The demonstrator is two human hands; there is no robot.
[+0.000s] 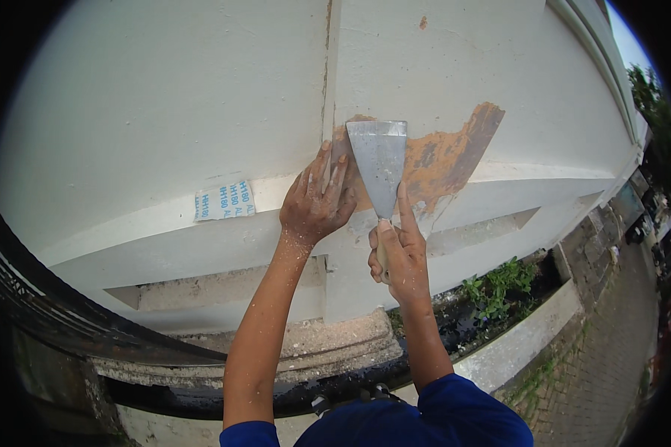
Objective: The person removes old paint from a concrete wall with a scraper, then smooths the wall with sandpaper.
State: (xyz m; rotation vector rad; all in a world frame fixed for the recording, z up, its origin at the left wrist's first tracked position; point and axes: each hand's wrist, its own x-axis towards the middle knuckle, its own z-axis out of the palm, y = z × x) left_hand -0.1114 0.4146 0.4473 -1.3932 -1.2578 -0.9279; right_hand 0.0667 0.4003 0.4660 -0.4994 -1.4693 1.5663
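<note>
"Blue shirt (395, 428) closest, yes, that's me. Beyond it, the white wall (201, 89) fills most of the view."

"How far along are you?"

"Partway, I'd judge. The ragged orange-brown patch (455, 153) has lost its white finish; paint covers the wall around it. Whether its grey areas are bare wall or filler, I can't tell."

"And your arms?"

"Both reach up and forward, elbows low. My left hand (315, 197) lies palm toward the wall at the patch's left edge, fingers loosely spread, grasping nothing I can see. My right hand (402, 257) is wrapped around the handle of the putty knife (380, 164), index finger straight along the blade's side."

"Where's the blade?"

"Wide edge up, in front of the patch; contact isn't clear. Smaller yet, a piece of sandpaper (225, 201), printed backing out, sits on the ledge (142, 221) to my left."
</note>
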